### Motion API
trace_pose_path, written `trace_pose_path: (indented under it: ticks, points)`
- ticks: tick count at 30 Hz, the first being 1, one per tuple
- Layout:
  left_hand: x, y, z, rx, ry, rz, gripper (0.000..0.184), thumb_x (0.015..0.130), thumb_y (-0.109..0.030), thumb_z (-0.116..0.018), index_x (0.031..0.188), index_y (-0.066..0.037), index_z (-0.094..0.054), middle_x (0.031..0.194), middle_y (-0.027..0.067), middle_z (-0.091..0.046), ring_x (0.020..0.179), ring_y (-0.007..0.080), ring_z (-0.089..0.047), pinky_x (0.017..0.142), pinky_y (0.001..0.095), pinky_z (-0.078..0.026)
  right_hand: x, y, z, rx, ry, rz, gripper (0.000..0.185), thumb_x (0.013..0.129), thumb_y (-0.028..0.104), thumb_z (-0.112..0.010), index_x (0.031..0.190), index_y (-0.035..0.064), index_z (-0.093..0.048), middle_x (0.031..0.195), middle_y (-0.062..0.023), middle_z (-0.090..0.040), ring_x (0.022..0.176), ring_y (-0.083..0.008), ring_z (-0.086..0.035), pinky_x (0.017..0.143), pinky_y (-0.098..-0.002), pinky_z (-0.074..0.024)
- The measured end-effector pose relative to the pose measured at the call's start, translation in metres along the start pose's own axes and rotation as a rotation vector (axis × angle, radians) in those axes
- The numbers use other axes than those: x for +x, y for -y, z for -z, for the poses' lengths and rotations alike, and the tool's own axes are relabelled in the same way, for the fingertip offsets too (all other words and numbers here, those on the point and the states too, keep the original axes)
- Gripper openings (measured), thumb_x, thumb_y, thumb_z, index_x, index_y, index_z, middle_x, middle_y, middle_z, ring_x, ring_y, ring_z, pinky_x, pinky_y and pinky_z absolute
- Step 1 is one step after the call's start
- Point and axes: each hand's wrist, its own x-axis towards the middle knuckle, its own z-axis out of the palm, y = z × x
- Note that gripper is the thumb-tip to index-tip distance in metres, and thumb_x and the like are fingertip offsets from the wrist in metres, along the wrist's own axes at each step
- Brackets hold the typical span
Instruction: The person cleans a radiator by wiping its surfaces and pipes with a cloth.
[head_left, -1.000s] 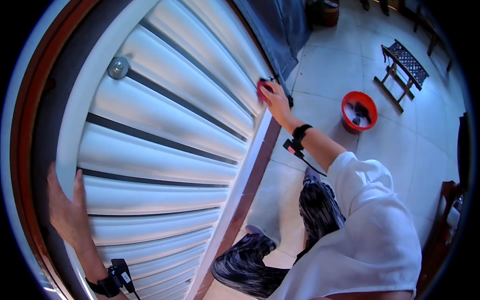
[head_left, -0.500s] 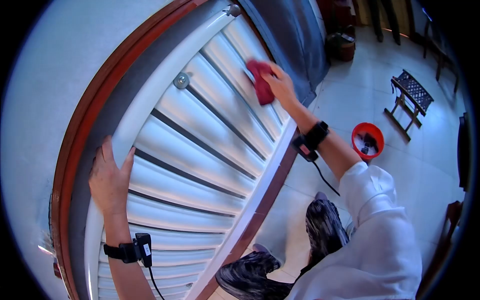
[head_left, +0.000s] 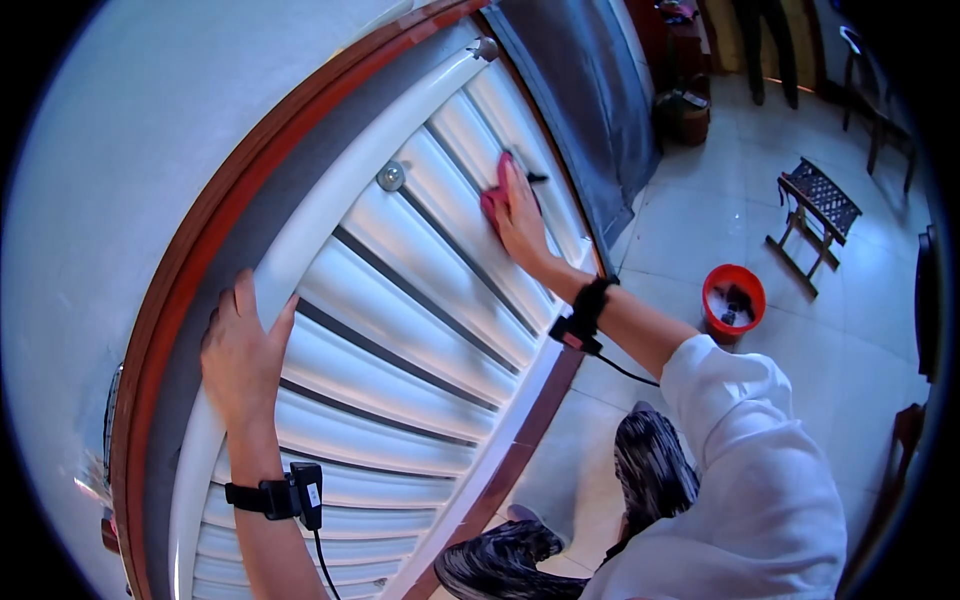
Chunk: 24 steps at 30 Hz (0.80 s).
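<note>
A white slatted door (head_left: 425,270) with a round metal knob (head_left: 391,176) fills the middle of the view. My left hand (head_left: 243,350) grips the door's left edge, the thumb on the front side and the fingers round the outer rim. On the upper right slats, my right hand (head_left: 522,228) presses a dark red cloth (head_left: 497,202) against the surface. Part of the cloth is hidden beneath the fingers. Black straps with small boxes sit on both wrists.
A reddish-brown door frame (head_left: 190,258) curves along the left. A grey-blue curtain (head_left: 575,110) hangs behind the door's upper edge. On the tiled floor stand a red bucket (head_left: 716,328) with dark items in it and a folding stool (head_left: 822,205). Another person's legs (head_left: 768,50) are at the back.
My right hand has moved slightly left and down with the red cloth, now lying flatter on the slats. My left hand keeps its hold on the door edge; the view has shifted a little.
</note>
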Motion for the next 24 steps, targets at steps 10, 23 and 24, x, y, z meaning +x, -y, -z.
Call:
trace_pose_path:
  ticks: [10,23,24]
  points:
    - [-0.002,-0.001,-0.005,0.071,0.044,0.023,0.051,0.085,-0.047,-0.056,0.120,-0.013,-0.048,0.108,0.0113,-0.061,0.092,0.0253,-0.063,0.074,0.0325,-0.054,0.043,0.019,-0.012,-0.077,-0.131,0.145,0.055,0.088,0.014,-0.051,0.139,0.0104,-0.031,0.145,-0.0145,-0.028,0.133,-0.0335,-0.027,0.109,-0.0386,-0.0242]
    - [-0.006,0.003,-0.014,0.054,0.056,0.078,0.050,0.085,-0.049,-0.056,0.124,-0.017,-0.048,0.111,0.0086,-0.063,0.095,0.0240,-0.064,0.075,0.0357,-0.055,-0.163,-0.124,0.025,-0.092,0.174,-0.385,0.070,0.084,0.016,-0.056,0.142,0.0042,-0.019,0.143,-0.0195,-0.026,0.133,-0.0343,-0.027,0.108,-0.0349,-0.0258]
    - [-0.005,0.003,-0.013,0.049,0.040,0.083,0.051,0.085,-0.049,-0.056,0.124,-0.017,-0.048,0.111,0.0082,-0.063,0.095,0.0234,-0.064,0.075,0.0347,-0.055,-0.168,-0.128,0.026,-0.184,0.213,-0.407,0.069,0.084,0.017,-0.055,0.141,0.0024,-0.018,0.143,-0.0198,-0.026,0.133,-0.0343,-0.027,0.108,-0.0353,-0.0268]
